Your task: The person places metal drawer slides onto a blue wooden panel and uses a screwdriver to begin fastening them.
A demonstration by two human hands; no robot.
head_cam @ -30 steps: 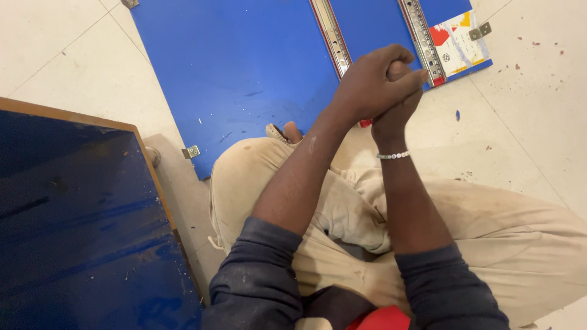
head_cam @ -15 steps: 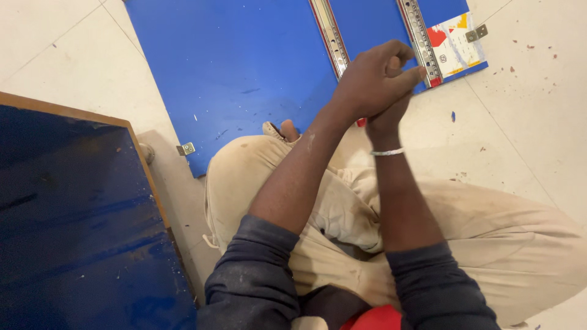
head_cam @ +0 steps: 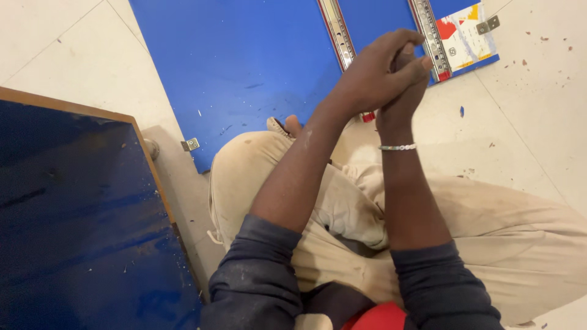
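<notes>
**Clasped hands above the drawer slide**

Just beyond my knuckles lies the nearer long silver metal drawer slide (head_cam: 431, 38), its long axis running away from me and slightly leftward up the flat blue laminated board (head_cam: 244, 73) on the floor. Its near end, tipped with a small red piece (head_cam: 367, 116), sits directly under my hands. A second silver slide (head_cam: 336, 30) lies parallel, just left of my fingers.

My left hand (head_cam: 373, 76) wraps over my right hand (head_cam: 400, 91), both closed tight around each other; I cannot tell whether anything is gripped inside, since the fingers hide it. Both forearms reach forward over my raised knee in beige trousers (head_cam: 342, 214), the left crossing diagonally, the right nearly straight, with a thin silver bracelet (head_cam: 397, 147) at the wrist.

Right of my hands, a printed paper label (head_cam: 458, 43) sits on the board's corner beside a small metal bracket (head_cam: 487, 25). Far left, a dark blue wood-edged panel (head_cam: 73, 214) lies well apart.
</notes>
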